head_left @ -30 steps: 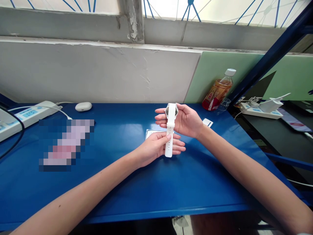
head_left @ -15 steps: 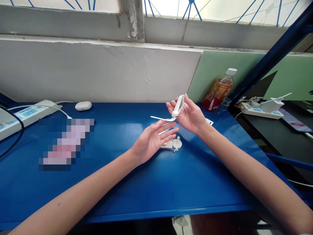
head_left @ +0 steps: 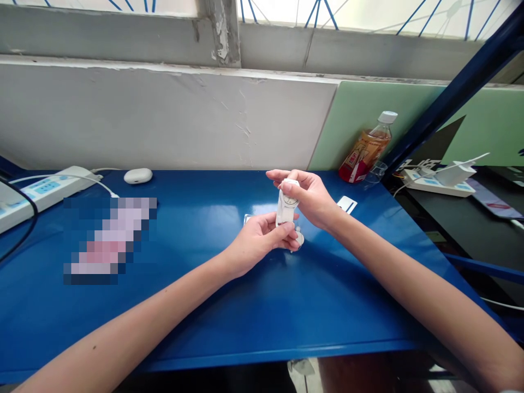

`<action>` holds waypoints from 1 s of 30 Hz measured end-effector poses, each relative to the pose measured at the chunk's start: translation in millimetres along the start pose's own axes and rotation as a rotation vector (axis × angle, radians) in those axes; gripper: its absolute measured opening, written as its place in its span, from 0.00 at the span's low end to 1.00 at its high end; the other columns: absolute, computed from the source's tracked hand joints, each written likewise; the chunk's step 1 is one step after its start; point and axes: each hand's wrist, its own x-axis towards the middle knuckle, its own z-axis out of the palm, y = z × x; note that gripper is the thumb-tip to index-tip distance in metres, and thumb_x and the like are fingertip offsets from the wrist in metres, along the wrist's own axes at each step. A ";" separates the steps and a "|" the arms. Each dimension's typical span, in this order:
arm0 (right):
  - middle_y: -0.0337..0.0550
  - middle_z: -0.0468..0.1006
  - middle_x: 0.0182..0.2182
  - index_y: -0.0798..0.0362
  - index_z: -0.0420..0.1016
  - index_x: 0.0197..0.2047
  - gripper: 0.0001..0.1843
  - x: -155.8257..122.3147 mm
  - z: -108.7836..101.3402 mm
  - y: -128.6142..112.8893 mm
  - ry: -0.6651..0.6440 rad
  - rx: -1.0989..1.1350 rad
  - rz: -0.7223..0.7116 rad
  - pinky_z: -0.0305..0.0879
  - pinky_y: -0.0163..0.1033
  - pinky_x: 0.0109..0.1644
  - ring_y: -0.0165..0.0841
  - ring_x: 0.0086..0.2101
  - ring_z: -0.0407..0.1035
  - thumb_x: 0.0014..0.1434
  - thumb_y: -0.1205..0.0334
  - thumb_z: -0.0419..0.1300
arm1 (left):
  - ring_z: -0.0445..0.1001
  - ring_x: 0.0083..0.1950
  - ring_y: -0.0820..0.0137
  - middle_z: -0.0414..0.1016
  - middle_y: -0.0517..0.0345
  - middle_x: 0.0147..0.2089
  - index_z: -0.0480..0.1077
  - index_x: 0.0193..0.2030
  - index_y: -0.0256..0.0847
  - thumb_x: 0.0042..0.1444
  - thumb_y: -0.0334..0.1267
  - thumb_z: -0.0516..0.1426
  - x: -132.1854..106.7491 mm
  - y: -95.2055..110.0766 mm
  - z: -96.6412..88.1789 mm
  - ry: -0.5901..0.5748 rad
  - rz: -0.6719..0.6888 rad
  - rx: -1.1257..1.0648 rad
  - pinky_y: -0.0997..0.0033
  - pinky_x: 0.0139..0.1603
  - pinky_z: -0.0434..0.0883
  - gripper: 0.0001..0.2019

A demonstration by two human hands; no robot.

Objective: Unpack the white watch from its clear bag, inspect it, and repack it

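Note:
A white wristwatch (head_left: 285, 210) with a round dial is held upright above the blue table. My left hand (head_left: 258, 238) pinches its lower strap between thumb and fingers. The thumb of my right hand (head_left: 313, 195) presses near the top of the dial, and its fingers curl behind the watch. Below and behind my left hand lies a clear packet with a round white piece (head_left: 300, 238), mostly covered by the hand. A small white card (head_left: 347, 204) rests just beyond my right wrist.
On the left are a power strip (head_left: 49, 188), a white earbud case (head_left: 138, 176) and a blurred-out phone-like object (head_left: 114, 234) with a cable. A drink bottle (head_left: 366, 150) leans at the back right near a blue slanted post (head_left: 454, 90). The table's front edge (head_left: 266, 357) runs below my arms.
The watch has turned so its dial faces me. My left hand, formerly spread under the loose strap, has closed on the lower strap; my right thumb has moved onto the watch's face.

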 end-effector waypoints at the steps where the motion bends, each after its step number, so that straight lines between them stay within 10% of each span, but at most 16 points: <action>1: 0.42 0.81 0.51 0.49 0.77 0.27 0.11 0.1 0.1 0.4 -0.023 0.000 0.016 0.67 0.46 0.56 0.39 0.52 0.73 0.57 0.54 0.68 | 0.78 0.35 0.69 0.77 0.54 0.34 0.75 0.49 0.31 0.59 0.47 0.66 -0.3 -0.4 0.9 -0.010 -0.008 0.000 0.63 0.46 0.76 0.20; 10: 0.48 0.82 0.52 0.53 0.80 0.52 0.29 4.1 -1.6 -9.3 -0.326 0.385 0.271 0.58 0.48 0.67 0.41 0.58 0.70 0.69 0.41 0.48 | 0.82 0.48 0.53 0.82 0.37 0.45 0.75 0.46 0.29 0.59 0.55 0.63 1.4 -0.4 4.0 0.032 -0.083 0.042 0.56 0.51 0.77 0.25; 30: 0.63 0.76 0.57 0.66 0.73 0.57 0.47 3.6 -7.4 -11.8 -0.349 0.571 0.462 0.61 0.52 0.65 0.47 0.56 0.72 0.68 0.35 0.31 | 0.82 0.48 0.53 0.82 0.36 0.47 0.78 0.44 0.29 0.61 0.52 0.62 0.7 -1.6 4.9 0.051 -0.165 0.019 0.58 0.49 0.78 0.22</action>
